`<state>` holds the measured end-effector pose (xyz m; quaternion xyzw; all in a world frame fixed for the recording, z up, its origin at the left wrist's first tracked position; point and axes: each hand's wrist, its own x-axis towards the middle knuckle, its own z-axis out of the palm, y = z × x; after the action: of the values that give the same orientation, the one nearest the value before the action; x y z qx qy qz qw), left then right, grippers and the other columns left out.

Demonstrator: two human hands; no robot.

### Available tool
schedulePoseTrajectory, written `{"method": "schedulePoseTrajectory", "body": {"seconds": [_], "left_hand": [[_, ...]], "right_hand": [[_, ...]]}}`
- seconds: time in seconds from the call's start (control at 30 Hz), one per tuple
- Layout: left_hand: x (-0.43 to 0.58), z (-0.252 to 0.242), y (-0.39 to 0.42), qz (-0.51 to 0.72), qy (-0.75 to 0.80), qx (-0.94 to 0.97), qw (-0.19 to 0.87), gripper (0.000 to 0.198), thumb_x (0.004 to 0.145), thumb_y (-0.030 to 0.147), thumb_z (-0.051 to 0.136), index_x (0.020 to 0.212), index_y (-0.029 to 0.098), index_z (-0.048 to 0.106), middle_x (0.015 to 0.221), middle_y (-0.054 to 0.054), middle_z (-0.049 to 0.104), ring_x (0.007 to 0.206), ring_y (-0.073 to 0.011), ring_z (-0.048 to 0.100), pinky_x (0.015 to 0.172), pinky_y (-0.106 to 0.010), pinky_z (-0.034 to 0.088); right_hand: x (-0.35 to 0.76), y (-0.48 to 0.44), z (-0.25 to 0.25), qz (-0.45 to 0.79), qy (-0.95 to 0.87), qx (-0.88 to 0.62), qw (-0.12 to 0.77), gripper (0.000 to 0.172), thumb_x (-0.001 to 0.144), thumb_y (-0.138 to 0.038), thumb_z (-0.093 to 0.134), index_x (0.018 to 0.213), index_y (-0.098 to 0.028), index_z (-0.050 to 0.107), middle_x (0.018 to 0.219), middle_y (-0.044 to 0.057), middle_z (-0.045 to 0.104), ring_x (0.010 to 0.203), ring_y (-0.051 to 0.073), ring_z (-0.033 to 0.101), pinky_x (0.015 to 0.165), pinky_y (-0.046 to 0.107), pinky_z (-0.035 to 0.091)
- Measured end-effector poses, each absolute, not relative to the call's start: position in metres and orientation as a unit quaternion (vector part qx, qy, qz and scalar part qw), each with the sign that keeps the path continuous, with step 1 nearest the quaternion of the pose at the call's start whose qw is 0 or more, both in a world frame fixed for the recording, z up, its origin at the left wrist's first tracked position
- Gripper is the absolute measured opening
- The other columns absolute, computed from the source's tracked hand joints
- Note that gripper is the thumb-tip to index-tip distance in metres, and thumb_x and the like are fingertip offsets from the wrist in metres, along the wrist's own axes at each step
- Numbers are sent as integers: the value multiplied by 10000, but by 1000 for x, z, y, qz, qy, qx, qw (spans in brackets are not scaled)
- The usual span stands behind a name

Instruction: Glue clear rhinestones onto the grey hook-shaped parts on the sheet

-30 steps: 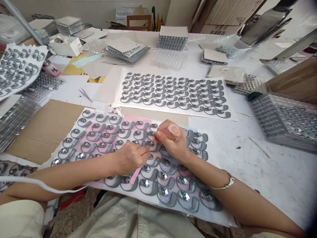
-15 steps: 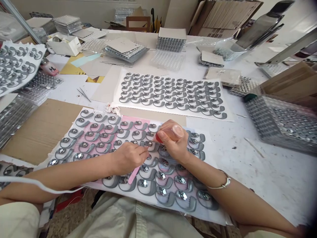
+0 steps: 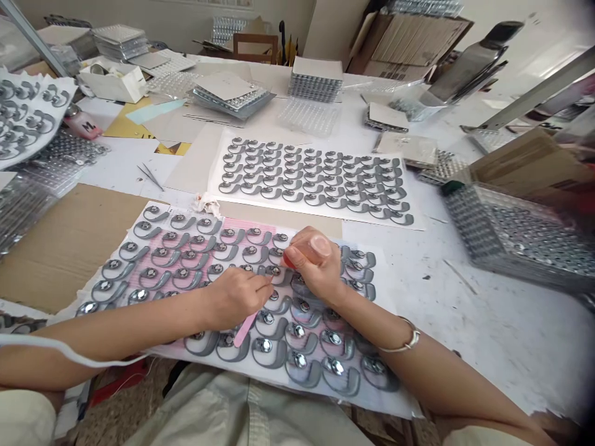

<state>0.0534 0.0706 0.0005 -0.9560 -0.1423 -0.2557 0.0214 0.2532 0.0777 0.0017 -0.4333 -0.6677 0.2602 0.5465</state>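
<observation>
A small bottle (image 3: 316,248) with a reddish tip is wrapped in the fingers of my right hand (image 3: 320,272), its tip pointing down and left. My left hand (image 3: 239,297) pinches a flat pink stick (image 3: 245,330), whose wide end sticks out below the palm. Both hands are close together over the near sheet (image 3: 385,316), which bears rows of grey curved pieces with shiny round stones (image 3: 264,345). The fingertips of my left hand are beside one such piece (image 3: 274,271), just below the bottle's tip; whether they touch it I cannot tell.
Behind lies a second sheet (image 3: 413,210) of similar pieces. Tweezers (image 3: 151,176) and crumpled tissue (image 3: 207,204) are at the left, near brown cardboard (image 3: 74,241). Stacked clear trays (image 3: 525,235) stand at the right. A white cable (image 3: 69,350) crosses my left forearm.
The whole view has shifted, so the table and both hands appear slightly farther left. Both hands keep nearly the same grips and places over the near sheet.
</observation>
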Motion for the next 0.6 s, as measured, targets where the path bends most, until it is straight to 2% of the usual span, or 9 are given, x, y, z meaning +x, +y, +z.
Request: {"method": "schedulePoseTrajectory", "body": {"seconds": [0.33, 0.6], "left_hand": [[53, -4, 70, -251, -144, -957, 21, 230, 922, 81, 437, 847, 100, 654, 874, -108, 727, 722, -160, 709, 601, -256, 603], [53, -8, 69, -268, -151, -951, 11, 250, 925, 77, 424, 846, 98, 660, 887, -114, 733, 738, -170, 715, 614, -265, 613]], "right_hand": [[252, 77, 0, 269, -663, -429, 551, 211, 838, -322, 664, 691, -187, 596, 665, 8, 584, 613, 138, 557, 589, 299, 455], [252, 78, 1, 233, -693, -393, 558, 150, 838, -223, 655, 705, -185, 596, 678, 13, 577, 640, 141, 548, 611, 303, 455]]}}
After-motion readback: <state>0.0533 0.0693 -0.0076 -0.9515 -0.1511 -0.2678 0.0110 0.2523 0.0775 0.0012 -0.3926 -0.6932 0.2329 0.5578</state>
